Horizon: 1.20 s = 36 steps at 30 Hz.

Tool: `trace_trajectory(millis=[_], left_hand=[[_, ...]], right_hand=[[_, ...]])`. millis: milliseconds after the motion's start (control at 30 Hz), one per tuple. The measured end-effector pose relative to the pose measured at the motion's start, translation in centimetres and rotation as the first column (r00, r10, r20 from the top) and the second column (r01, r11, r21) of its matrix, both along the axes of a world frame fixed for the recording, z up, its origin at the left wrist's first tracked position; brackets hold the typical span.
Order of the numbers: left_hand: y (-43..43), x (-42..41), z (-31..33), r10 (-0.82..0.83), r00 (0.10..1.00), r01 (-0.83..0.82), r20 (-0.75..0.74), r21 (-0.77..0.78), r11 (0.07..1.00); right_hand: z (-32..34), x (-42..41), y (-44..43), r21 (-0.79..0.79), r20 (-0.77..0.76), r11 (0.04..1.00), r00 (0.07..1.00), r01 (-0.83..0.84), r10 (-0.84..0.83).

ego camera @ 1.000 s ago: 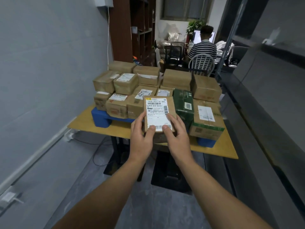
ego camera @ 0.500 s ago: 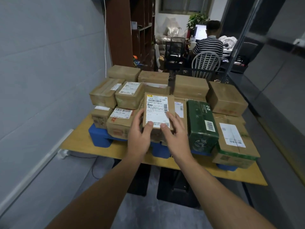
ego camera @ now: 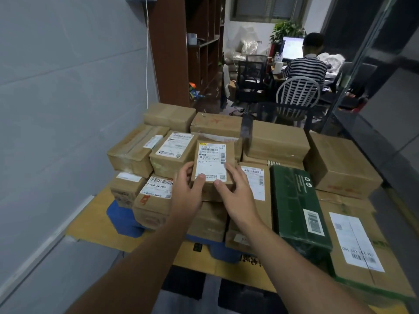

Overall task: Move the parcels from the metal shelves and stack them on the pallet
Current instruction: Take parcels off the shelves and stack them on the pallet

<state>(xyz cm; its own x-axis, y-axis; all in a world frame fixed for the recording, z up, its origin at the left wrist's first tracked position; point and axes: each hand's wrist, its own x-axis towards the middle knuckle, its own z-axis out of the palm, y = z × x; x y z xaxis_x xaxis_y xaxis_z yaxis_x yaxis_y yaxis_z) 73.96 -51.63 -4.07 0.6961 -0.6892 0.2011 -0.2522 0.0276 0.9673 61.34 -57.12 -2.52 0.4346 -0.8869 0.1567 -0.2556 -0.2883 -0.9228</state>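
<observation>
I hold a small brown cardboard parcel (ego camera: 213, 164) with a white shipping label between both hands, over the front middle of the stack. My left hand (ego camera: 187, 192) grips its left near corner, thumb on the label. My right hand (ego camera: 235, 191) grips the right near corner, thumb on top. Under it lie several brown parcels in two layers on a blue pallet (ego camera: 122, 220), which stands on a yellow board (ego camera: 90, 225). A dark green parcel (ego camera: 297, 207) lies just to the right. I cannot tell whether the held parcel touches the boxes below.
A grey wall (ego camera: 56, 132) runs along the left. A dark glass partition (ego camera: 385, 109) runs on the right. Behind the stack stand a brown bookcase (ego camera: 181, 53), chairs, and a person in a striped shirt (ego camera: 303, 69) seated at a screen.
I have come closer to the pallet, and both hands have carried the labelled parcel forward over the front parcels of the stack.
</observation>
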Motion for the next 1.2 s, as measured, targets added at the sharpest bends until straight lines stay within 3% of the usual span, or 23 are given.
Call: trace_trajectory(millis=[400,733,1200], left_hand=[[-2.8,2.2,-1.4,-0.015,1.000,0.016,-0.020,0.039,0.999],[-1.9,3.1,-2.0,-0.038,0.995,0.040,0.097,-0.013,0.999],[-1.1,3.3,-1.1,-0.084,0.990,0.091,0.113,-0.056,0.994]], right_hand=[[-1.3,3.2,-3.7,0.072,0.009,0.988,0.990,0.140,-0.141],[-1.9,5.2,-4.4,0.053,0.027,0.981,0.982,0.186,-0.187],[-1.4,5.2,-3.8,0.004,0.053,0.967,0.966,0.254,-0.254]])
